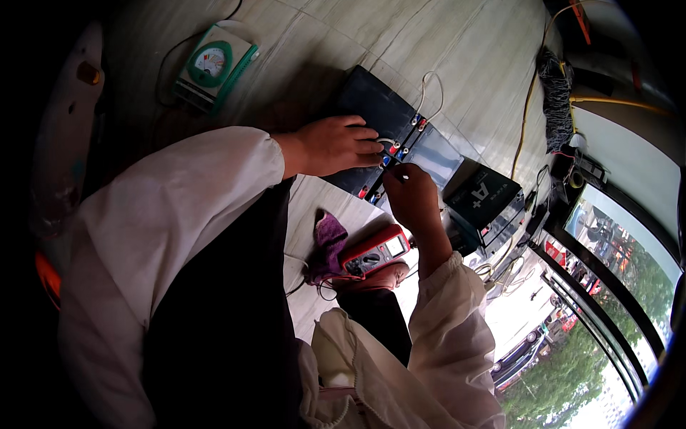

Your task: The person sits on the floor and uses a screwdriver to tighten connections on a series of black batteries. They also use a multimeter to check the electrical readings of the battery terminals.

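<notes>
Several dark battery blocks (375, 96) sit side by side on the floor, with red and blue terminals (394, 148) along the seams between them. A white cable (424, 95) loops from one terminal pair at the far side. My left hand (337, 146) lies over the dark battery top, fingers stretched toward the middle terminals and holding nothing I can see. Beside those terminals, my right hand (414, 194) is closed in a pinch; what it grips is hidden. Nearer me are a red-cased multimeter (376, 252) and a purple cloth (330, 237).
A green and white dial meter (210, 66) stands at the far left on the tiled floor (314, 36). To the right are a black box (482, 193), loose cables (504, 272) and a glass door frame (607, 279). My foot (382, 277) is beside the multimeter.
</notes>
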